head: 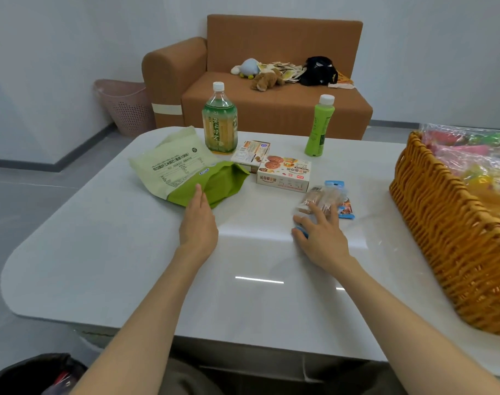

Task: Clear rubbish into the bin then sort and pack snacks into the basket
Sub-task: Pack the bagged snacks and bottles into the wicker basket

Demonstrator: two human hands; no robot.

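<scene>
A large pale-and-green snack bag (183, 172) lies on the white table (129, 266). My left hand (198, 226) reaches to its green end with straight fingers touching it. My right hand (320, 232) rests with spread fingers on a clear wrapped snack packet (321, 199), a small blue item (300, 230) under the thumb. Blue-edged small packets (344, 209) lie beside it. A cookie box (284, 173) and a smaller box (250, 153) sit in the middle. The wicker basket (454, 238) stands at the right, holding wrapped sweets (471, 155).
A large tea bottle (219, 121) and a slim green bottle (318, 126) stand at the table's far side. A black bin bag (34, 372) is at the lower left by the table edge. A pink hamper (126, 106) and a brown sofa (271, 109) stand behind.
</scene>
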